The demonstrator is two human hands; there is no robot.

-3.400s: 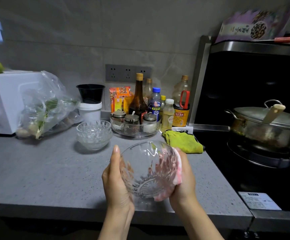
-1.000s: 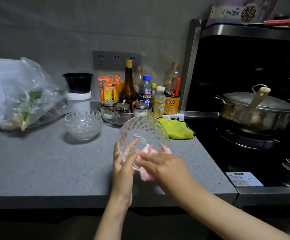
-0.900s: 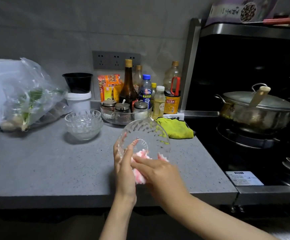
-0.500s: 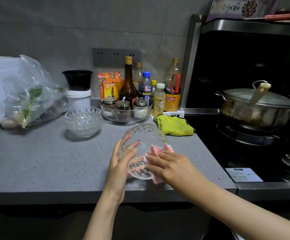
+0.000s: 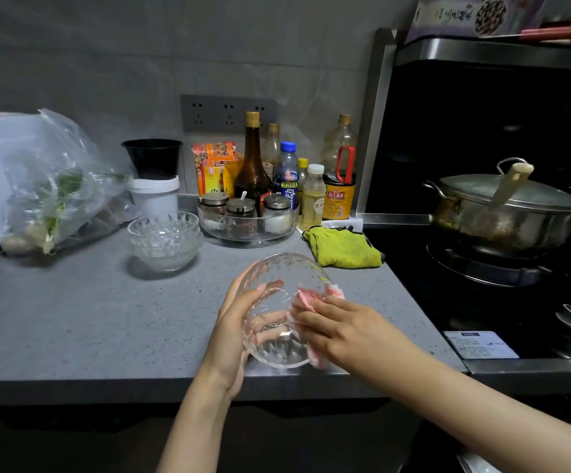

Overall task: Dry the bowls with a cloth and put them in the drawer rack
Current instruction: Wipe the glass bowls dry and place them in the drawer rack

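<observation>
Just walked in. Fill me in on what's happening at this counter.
A person is drying a clear glass bowl over the front edge of the grey counter. The left hand holds the bowl tilted, while the right hand presses a pink cloth against its side. A stack of glass bowls sits further back on the counter. No drawer rack is in view.
</observation>
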